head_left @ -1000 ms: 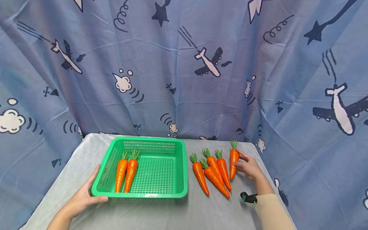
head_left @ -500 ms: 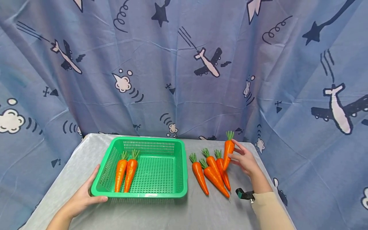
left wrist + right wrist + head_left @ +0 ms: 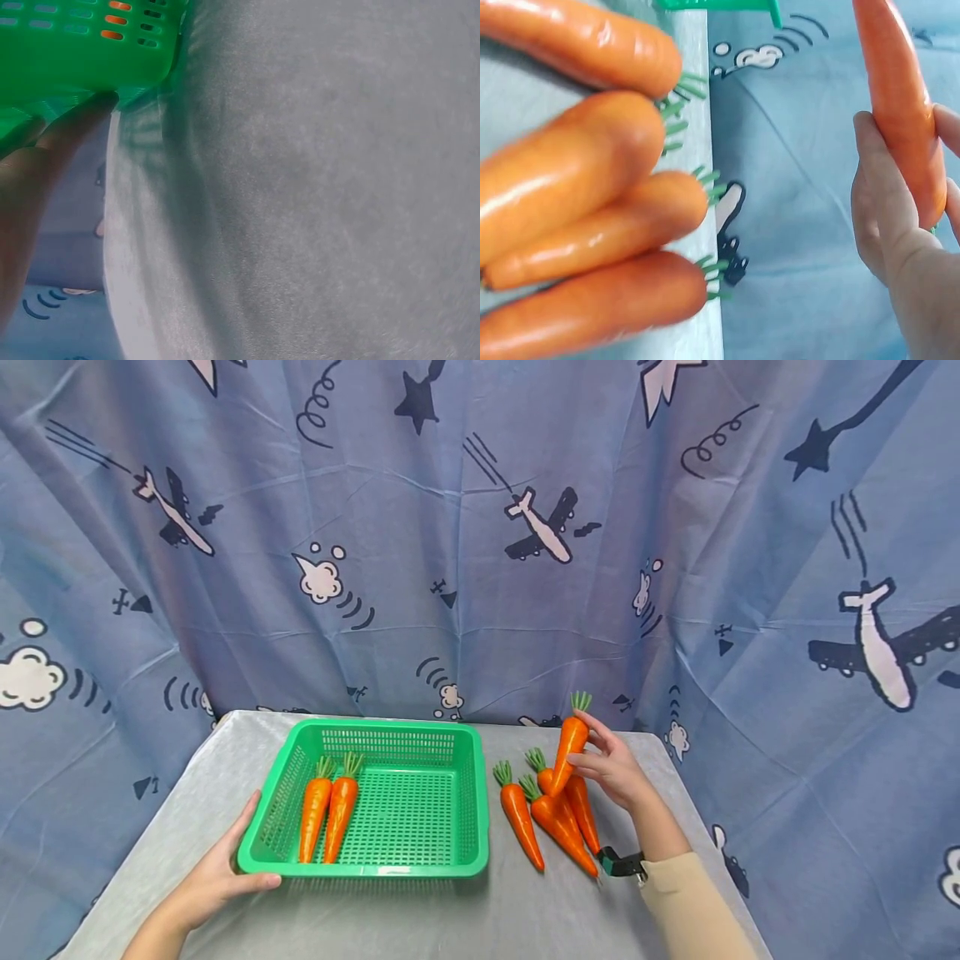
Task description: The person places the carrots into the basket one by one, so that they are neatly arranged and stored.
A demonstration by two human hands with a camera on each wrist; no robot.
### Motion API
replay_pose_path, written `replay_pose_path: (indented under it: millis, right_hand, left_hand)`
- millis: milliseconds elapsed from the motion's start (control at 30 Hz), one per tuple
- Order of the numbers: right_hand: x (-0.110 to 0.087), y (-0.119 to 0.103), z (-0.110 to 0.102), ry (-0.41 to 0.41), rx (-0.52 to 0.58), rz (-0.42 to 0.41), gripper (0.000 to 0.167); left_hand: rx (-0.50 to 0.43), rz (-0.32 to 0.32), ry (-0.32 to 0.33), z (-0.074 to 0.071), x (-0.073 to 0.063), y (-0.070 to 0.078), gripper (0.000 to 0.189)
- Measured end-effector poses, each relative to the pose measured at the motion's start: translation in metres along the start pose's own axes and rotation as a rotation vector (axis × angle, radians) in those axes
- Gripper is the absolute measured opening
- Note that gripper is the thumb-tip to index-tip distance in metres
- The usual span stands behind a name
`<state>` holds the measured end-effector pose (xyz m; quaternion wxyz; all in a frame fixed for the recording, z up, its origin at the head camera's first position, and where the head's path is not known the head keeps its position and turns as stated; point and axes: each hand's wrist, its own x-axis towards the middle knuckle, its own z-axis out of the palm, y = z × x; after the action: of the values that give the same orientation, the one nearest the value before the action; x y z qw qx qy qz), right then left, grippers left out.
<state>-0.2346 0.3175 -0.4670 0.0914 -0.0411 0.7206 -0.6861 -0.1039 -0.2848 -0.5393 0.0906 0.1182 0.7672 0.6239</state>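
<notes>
My right hand [image 3: 617,770] holds an orange carrot [image 3: 572,745] with a green top, thumb on one side and fingers on the other. It is raised over the other carrots and overlaps them in the head view. The right wrist view shows the held carrot [image 3: 900,90] apart from the group. My left hand [image 3: 212,874] grips the near left corner of a green plastic basket [image 3: 360,869], thumb along the front rim, fingers at the left side. Inside the basket lie two carrots [image 3: 315,818], side by side at the left.
On the grey-covered table [image 3: 525,914], several carrots [image 3: 521,822] lie to the right of the basket, some overlapping. A blue curtain [image 3: 390,568] with plane prints hangs behind and around the table. A dark wrist camera [image 3: 621,864] sits on the right wrist.
My right hand has lifted the rightmost carrot off the table and carried it left, over the other carrots. My left hand and the basket have stayed in place.
</notes>
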Motion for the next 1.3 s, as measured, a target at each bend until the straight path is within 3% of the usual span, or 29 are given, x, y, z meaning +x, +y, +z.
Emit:
replay_pose_path:
  millis: [200,633,1000,1300]
  right_hand:
    - [0.006,-0.009,0.02,-0.048,-0.038,-0.039,0.077]
    - [0.025,-0.029,0.073,-0.168,-0.037,-0.106,0.079]
    - [0.038,-0.039,0.116,-0.218,-0.061,-0.098,0.073]
    - [0.046,-0.038,0.147,-0.236,-0.049,-0.064,0.068]
  left_hand:
    - [-0.007,-0.015,0.0,0.0,0.0,0.002,0.12]
    - [0.001,0.014,0.008,-0.001,-0.001,0.0,0.119]
    - [-0.035,0.009,-0.016,-0.002,-0.001,-0.001,0.119]
    - [-0.014,0.049,-0.004,-0.001,-0.002,-0.003,0.118]
